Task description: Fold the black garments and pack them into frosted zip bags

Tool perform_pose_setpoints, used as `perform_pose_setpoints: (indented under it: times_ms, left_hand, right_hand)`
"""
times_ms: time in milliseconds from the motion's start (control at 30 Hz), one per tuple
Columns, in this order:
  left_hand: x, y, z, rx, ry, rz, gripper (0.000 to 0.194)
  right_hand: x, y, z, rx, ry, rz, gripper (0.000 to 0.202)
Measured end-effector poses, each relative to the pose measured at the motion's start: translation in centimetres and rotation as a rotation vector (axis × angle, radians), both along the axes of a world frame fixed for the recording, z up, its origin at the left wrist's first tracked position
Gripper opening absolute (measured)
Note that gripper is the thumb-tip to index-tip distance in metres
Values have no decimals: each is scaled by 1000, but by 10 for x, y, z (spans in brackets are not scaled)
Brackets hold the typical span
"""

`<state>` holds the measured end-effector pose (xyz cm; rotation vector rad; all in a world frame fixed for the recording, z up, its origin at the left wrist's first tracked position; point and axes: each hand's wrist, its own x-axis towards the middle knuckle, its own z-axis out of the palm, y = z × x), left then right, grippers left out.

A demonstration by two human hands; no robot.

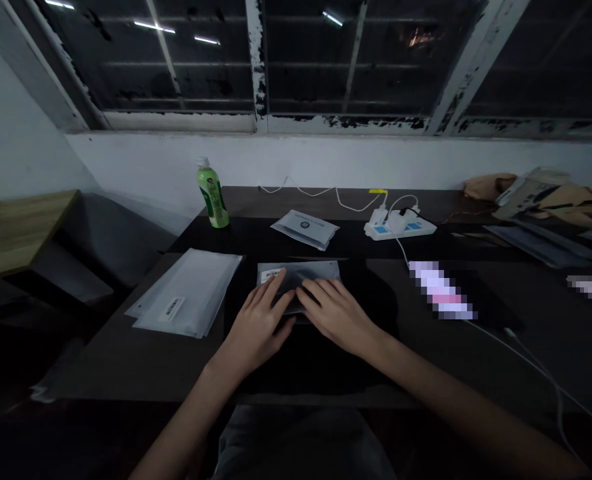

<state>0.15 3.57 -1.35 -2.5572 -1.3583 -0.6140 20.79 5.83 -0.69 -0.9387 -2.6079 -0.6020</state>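
Observation:
A frosted plastic pouch [321, 268] lies flat on the dark table in front of me, a barcode label showing at its upper left. My left hand [262, 317] rests on the pouch's left part, fingers spread, with one fingertip beside the label. On the right part, my right hand [337, 315] lies with its fingers stretched out over the pouch. Both thumbs are near the lower edge, and the hands cover much of the pouch. To the left is a stack of similar pouches [189, 293], the top one bearing a barcode label. Beyond my hands sits a printed pouch [306, 228].
A green bottle [213, 195] stands at the back left. A white power strip [401, 229] with plugs and cables lies at the back right. Nearer is a phone [441, 290] with a blurred screen. Brown paper packaging [561, 203] is heaped at the far right.

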Motion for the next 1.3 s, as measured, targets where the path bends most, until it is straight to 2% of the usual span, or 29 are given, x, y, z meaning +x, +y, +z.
perform_pose_setpoints:
  times_ms: [67,200,400,567,633,700,800,900,967,1033,1133,1233,1300]
  left_hand:
    - [-4,1,-5,-45,38,-3,53]
    - [-5,2,-9,-64,70,28,58]
    - [6,0,-7,-45,139,82,52]
    - [8,0,-7,-39,124,88,51]
    - [3,0,-7,-56,98,73,54]
    - [-7,-3,-8,-72,49,62,60]
    - [-29,-12,-11,-111,-41,91,67]
    - [-50,-24,-13,-160,-157,151,65]
    - [-57,-30,-14,-190,-254,176,49]
    - [-58,-32,-13,-207,-314,199,31]
    - [-51,-30,-14,-166,-293,243,25]
    - [-43,-26,-16,-112,-238,292,22]
    - [-40,-24,-18,-99,-216,315,18]
  right_hand:
    - [6,2,-1,-74,11,-13,46]
    - [15,5,-9,-132,-13,-57,59]
    - [5,8,-12,-18,-125,-94,48]
    - [-8,11,-9,29,-111,-160,37]
    - [-7,11,-7,18,-94,-155,37]
    - [0,10,-2,-25,-71,-69,38]
    - [20,1,5,-117,-16,52,56]
    - [37,-13,7,-173,70,-20,63]
    - [38,-23,3,-187,145,-96,57]
    - [27,-33,-5,-197,219,-162,52]
    - [-6,-49,-17,-207,277,-224,50]
    - [-40,-63,-24,-222,264,-191,49]
    - [-52,-68,-25,-239,247,-149,48]
